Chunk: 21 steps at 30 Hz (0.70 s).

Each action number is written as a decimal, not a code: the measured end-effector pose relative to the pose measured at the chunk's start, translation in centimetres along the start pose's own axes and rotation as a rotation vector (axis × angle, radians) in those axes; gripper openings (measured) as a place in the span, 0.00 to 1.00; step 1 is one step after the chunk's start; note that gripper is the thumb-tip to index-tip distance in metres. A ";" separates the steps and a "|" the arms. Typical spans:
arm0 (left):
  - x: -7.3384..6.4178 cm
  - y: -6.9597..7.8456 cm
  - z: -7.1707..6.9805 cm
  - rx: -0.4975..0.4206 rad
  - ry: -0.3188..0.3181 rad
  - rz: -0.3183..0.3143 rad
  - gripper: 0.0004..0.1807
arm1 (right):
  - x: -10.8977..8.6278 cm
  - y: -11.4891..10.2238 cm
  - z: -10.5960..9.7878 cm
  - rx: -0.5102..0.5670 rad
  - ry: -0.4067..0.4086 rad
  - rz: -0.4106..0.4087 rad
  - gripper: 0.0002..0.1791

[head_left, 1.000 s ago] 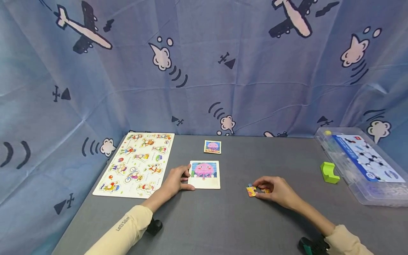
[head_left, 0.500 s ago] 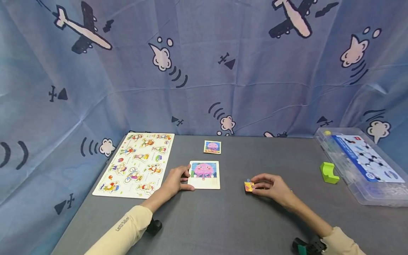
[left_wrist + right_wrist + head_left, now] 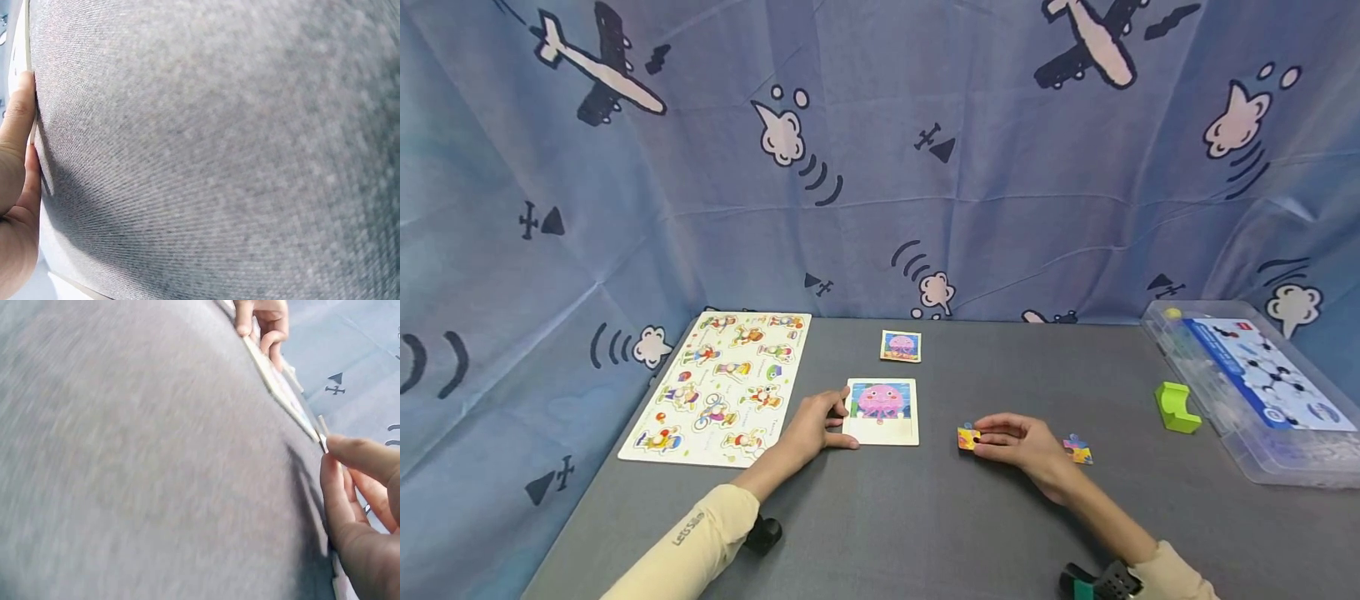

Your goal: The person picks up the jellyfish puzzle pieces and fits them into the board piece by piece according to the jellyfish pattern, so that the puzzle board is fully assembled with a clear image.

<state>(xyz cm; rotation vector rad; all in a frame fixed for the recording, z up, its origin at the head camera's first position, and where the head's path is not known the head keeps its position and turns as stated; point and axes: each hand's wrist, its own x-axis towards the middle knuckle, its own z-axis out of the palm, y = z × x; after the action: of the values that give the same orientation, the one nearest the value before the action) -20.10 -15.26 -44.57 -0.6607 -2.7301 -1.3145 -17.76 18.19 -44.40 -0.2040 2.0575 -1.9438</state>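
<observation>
A jigsaw board (image 3: 868,432) lies on the grey table, showing a pink octopus in its upper half and a bare pale lower half. My left hand (image 3: 808,425) grips its left edge, with the thumb near the lower left corner. To the right of the board, my right hand (image 3: 1022,450) pinches a yellow jigsaw piece (image 3: 967,438) just above the table, apart from the board. The right wrist view shows this piece edge-on between thumb and fingertips. Another jigsaw piece (image 3: 1078,451), purple and yellow, lies behind the right hand. A small octopus picture (image 3: 900,346) rests beyond the board.
On the left is a large white board (image 3: 715,392) with clown pictures. A green curved block (image 3: 1176,407) sits at the right, beside a clear plastic box (image 3: 1247,450) with a blue and white sheet on it. A patterned blue curtain (image 3: 880,208) hangs behind the table.
The right hand has taken up the yellow jigsaw piece and carried it left towards the board, uncovering the other piece behind it. The left hand has stayed at the board.
</observation>
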 end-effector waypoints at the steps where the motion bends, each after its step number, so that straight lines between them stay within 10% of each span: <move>1: 0.0 0.0 0.0 -0.003 0.000 -0.001 0.22 | 0.1 -0.1 0.1 0.000 0.006 0.000 0.26; 21: 0.2 -0.1 0.0 0.037 -0.007 0.007 0.22 | 1.6 -1.9 3.3 0.014 0.039 -0.013 0.25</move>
<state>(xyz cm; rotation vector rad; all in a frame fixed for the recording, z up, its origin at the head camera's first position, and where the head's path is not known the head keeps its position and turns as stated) -20.34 -15.29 -44.61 -0.6724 -2.7476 -1.2593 -18.44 14.42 -42.85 -0.1781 2.0708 -1.9846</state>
